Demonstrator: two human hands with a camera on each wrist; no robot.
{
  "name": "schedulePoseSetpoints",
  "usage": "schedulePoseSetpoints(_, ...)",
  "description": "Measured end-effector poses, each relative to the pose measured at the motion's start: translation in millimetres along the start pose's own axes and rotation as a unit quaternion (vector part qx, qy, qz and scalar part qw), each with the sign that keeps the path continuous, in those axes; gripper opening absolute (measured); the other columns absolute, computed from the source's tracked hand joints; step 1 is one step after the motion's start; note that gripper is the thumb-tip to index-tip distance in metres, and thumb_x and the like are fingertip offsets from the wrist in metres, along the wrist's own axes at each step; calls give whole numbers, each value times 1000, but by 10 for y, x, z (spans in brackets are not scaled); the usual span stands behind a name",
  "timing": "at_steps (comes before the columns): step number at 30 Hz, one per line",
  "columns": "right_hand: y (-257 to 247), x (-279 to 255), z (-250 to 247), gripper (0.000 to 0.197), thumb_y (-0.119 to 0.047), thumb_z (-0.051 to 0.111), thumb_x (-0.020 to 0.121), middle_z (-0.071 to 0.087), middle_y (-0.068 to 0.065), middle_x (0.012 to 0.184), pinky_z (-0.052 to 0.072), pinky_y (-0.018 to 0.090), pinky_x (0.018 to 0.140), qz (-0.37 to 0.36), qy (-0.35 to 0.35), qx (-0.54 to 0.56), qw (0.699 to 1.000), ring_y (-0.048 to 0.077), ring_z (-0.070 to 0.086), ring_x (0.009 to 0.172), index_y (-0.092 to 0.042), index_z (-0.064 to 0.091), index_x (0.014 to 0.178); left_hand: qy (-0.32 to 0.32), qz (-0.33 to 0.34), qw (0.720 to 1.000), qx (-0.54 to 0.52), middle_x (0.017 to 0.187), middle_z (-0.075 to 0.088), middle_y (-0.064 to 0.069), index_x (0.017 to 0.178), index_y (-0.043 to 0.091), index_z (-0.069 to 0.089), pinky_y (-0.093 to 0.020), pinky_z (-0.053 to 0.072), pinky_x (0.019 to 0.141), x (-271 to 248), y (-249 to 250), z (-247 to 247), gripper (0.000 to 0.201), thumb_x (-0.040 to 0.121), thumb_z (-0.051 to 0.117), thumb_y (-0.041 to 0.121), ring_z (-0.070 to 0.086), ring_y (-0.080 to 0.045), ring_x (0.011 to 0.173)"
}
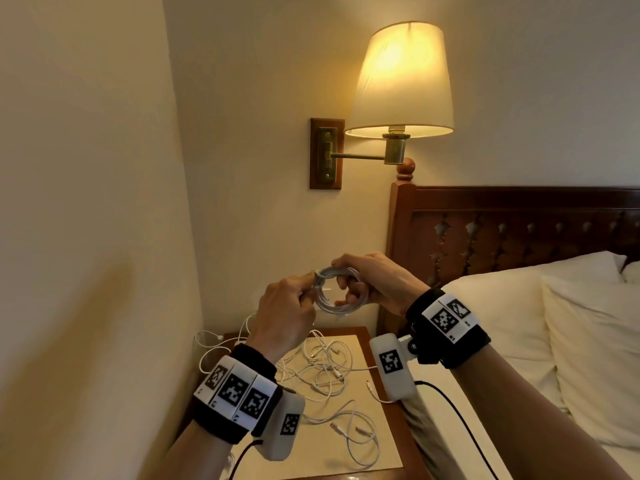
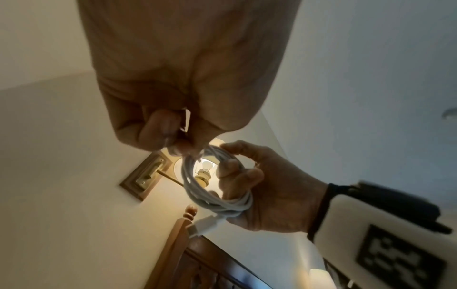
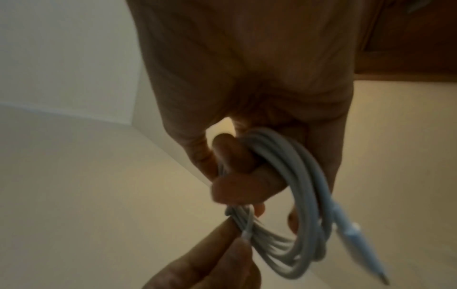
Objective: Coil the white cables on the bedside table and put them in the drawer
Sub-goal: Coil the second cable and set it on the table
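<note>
A coiled white cable [image 1: 332,289] is held up in the air between both hands, above the bedside table [image 1: 367,344]. My left hand [image 1: 294,306] pinches the coil's left side [image 2: 195,154], where the cable end wraps round it. My right hand [image 1: 360,282] has its fingers curled through the ring [image 2: 237,176] and grips the right side; a white plug [image 2: 205,226] sticks out below it. The right wrist view shows the coil [image 3: 296,215] wound over my fingers. Several loose white cables [image 1: 322,372] lie tangled on the tabletop. No drawer is in view.
A lit wall lamp [image 1: 401,81] on a swing arm hangs above the table. The dark wooden headboard [image 1: 512,230] and a bed with white pillows [image 1: 571,323] stand at the right. A cream wall [image 1: 86,202] closes in on the left.
</note>
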State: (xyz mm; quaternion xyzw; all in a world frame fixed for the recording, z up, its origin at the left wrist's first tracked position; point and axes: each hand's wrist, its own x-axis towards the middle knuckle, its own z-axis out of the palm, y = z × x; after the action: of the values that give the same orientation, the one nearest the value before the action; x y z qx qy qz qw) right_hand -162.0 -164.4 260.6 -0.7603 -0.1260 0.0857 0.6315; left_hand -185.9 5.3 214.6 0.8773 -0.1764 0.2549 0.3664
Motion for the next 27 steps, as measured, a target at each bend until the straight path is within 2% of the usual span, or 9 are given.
schedulePoseSetpoints(1, 8, -5, -2, 31, -32, 56, 95, 48, -2, 49, 53, 45, 87, -2, -5, -7, 1000, 15, 49, 48, -9, 64, 75, 0, -4, 1000, 13, 77, 62, 6, 114, 27, 69, -29, 39, 63, 15, -1, -3, 28, 97, 49, 16, 50, -9, 67)
schedulePoseSetpoints(3, 25, -8, 26, 32, -37, 54, 95, 50, -2, 54, 51, 40, 78, -9, 6, -30, 999, 13, 48, 47, -9, 63, 79, -3, -4, 999, 51, 83, 64, 2, 114, 25, 68, -33, 42, 64, 15, 28, -11, 28, 98, 46, 19, 52, -15, 72)
schedulePoseSetpoints(6, 37, 11, 87, 45, -54, 59, 89, 55, -2, 56, 47, 25, 57, -40, 45, -154, 986, 10, 51, 45, -13, 63, 74, 16, 20, 995, 98, 90, 65, 2, 116, 25, 64, -24, 32, 57, -28, 117, 21, 29, 99, 42, 21, 49, -12, 72)
schedulePoseSetpoints(8, 40, 19, 122, 47, -51, 52, 94, 54, -1, 53, 44, 24, 52, -78, 51, -209, 974, 10, 51, 44, -12, 62, 71, 43, 38, 991, 121, 99, 67, 1, 131, 24, 54, -14, 29, 54, -70, 195, 40, 33, 100, 41, 20, 49, -9, 73)
schedulePoseSetpoints(10, 40, 25, 149, 48, -45, 46, 100, 54, 0, 56, 42, 26, 51, -114, 64, -202, 971, 11, 49, 46, -7, 63, 77, 84, 29, 991, 98, 96, 68, 2, 144, 19, 36, -11, 33, 54, -117, 252, 84, 45, 100, 43, 20, 54, -8, 69)
schedulePoseSetpoints(13, 51, 49, 206, 51, -41, 43, 101, 53, 1, 66, 46, 28, 54, -140, 110, -128, 976, 12, 48, 55, 4, 64, 89, 171, 22, 985, -6, 75, 65, 5, 126, 22, 37, -8, 38, 54, -212, 303, 186, 30, 98, 46, 19, 52, -1, 55)
schedulePoseSetpoints(17, 122, 90, 262, 50, -42, 42, 101, 56, 2, 71, 51, 39, 65, -136, 181, -110, 968, 19, 52, 64, 0, 65, 87, 213, 27, 977, 5, 68, 58, 9, 102, 28, 35, -11, 33, 52, -333, 318, 342, 7, 100, 41, 27, 51, -2, 55)
schedulePoseSetpoints(22, 106, 103, 297, 39, -38, 45, 102, 56, 0, 71, 49, 31, 63, -119, 183, -67, 974, 16, 52, 63, -12, 63, 79, 240, 34, 970, -12, 63, 52, 11, 93, 30, 34, -12, 33, 51, -442, 282, 406, 13, 98, 45, 29, 48, -4, 52)
schedulePoseSetpoints(27, 104, 163, 286, 37, -36, 46, 101, 57, 1, 72, 49, 27, 59, -109, 188, -76, 973, 14, 52, 60, -11, 65, 82, 246, 43, 968, -34, 62, 51, 11, 91, 33, 35, -15, 38, 49, -480, 190, 424, 20, 97, 52, 26, 51, -8, 53)
